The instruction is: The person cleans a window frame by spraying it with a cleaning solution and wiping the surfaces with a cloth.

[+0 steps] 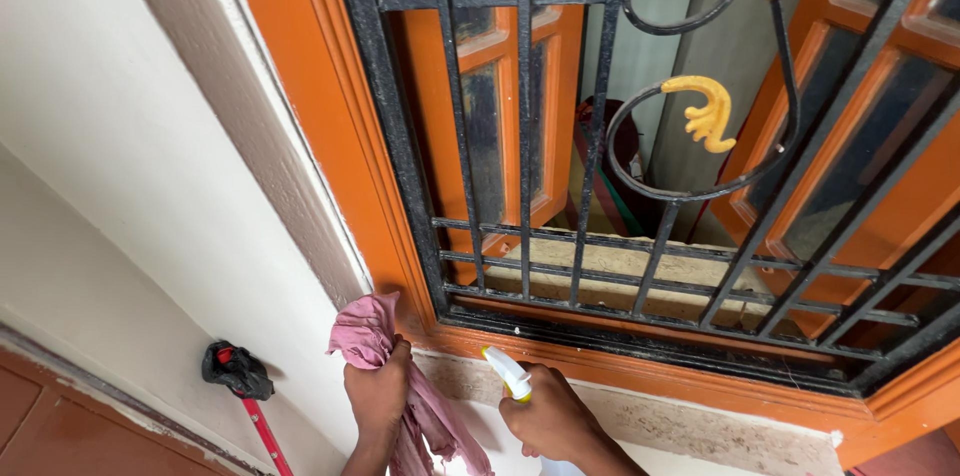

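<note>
nearest, left hand (378, 391) bunched tight around a soft pink cloth (400, 386), limp and light, best gripped in a wad. just beside, right hand (548, 416) clamped on a white spray bottle (512, 376) with yellow nozzle, likely light, slick plastic; no label visible. beyond, orange window frame (330, 136), black iron grille (600, 236).

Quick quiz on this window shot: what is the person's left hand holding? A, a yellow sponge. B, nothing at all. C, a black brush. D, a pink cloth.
D: the left hand grips a crumpled pink cloth against the lower corner of the orange window frame, while the right hand holds a spray bottle with a white and yellow nozzle.
</note>
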